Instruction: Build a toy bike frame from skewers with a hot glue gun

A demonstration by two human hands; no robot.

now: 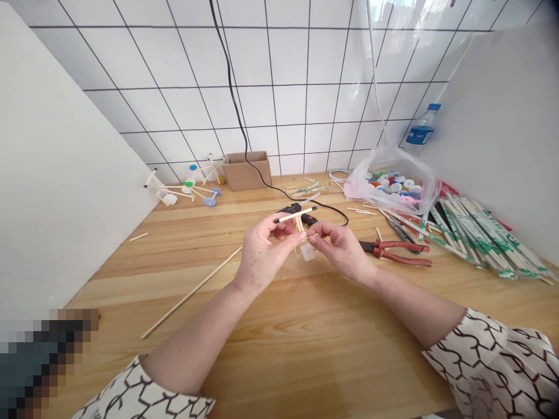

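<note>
While left hand [263, 254] grips stick frame [299, 223], right hand [344, 250] pinches thin piece [312, 235]; crossbar [293, 216] slants rightward, slightly upward.

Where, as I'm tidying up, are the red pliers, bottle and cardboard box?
Red pliers [381, 251]: head view, where the handles meet.
Bottle [419, 135]: head view, on the label.
Cardboard box [243, 177]: head view, front wall.

Bare forearms [203, 334] angled inward — left hand [262, 251] and right hand [347, 251] close together, both in a pinch.
</note>
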